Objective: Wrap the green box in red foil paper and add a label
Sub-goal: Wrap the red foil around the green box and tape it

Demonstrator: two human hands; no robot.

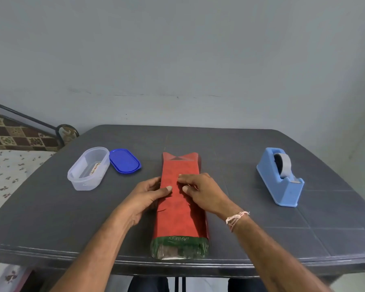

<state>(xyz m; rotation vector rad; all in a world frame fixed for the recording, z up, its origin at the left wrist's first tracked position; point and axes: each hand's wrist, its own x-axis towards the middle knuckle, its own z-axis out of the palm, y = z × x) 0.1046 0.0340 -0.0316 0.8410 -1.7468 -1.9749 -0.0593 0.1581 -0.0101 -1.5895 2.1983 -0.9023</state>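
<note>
Green box (179,246): long and narrow, lying lengthwise mid-table (51,218), its near end at the near edge. Red foil paper (178,218) covers most of it. The near end shows bare green with pale lettering; the far end is folded into pointed flaps.

Left hand (148,197): cups the box's left flank, fingers curled along the side, thumb flat on top. Right hand (202,192): laid over the top, fingers close together and pressing the paper, thumb tip just beside the left thumb.

Count: one box, one foil sheet, two hands. One clear tub (80,184) with a small printed slip inside and one blue lid (124,160), touching, toward the far-left corner. One blue tape dispenser (280,178) toward the right edge.
</note>
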